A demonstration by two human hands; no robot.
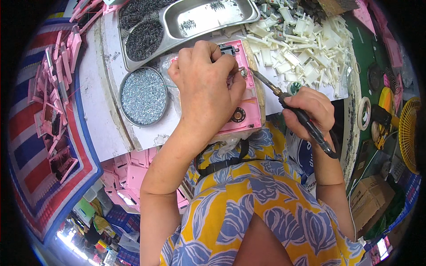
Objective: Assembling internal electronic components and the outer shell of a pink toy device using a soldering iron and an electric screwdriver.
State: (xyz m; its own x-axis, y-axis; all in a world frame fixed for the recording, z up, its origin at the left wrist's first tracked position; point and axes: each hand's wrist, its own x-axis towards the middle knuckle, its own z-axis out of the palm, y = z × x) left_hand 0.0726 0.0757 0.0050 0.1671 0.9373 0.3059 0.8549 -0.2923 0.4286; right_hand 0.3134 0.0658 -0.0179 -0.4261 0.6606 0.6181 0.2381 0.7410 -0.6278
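Hands number two: the left hand [205, 82] bends over one pink plastic case [251, 95], fingers curled and thumb near the fingertips, though I cannot tell whether they pinch the small metal part [243, 72] beside them. The right hand [309, 111] grasps one soldering iron [310, 131] by its dark handle, its tip just beside that part at the case's right edge. The case lies on the tabletop [100, 97] close to the person's lap, partly hidden by the left hand, with one round speaker [238, 115] showing near its lower end. Left of it stands one round dish [144, 125] full of small silvery screws [144, 95], too many to count. Beyond is one metal tray [204, 15]; two small clumps of dark springs show in its right-hand hollow, and bigger piles fill its left side. One heap of white plastic pieces [306, 48], likewise uncountable, spreads to the right. One yellow fan [410, 133] stands at the far right.
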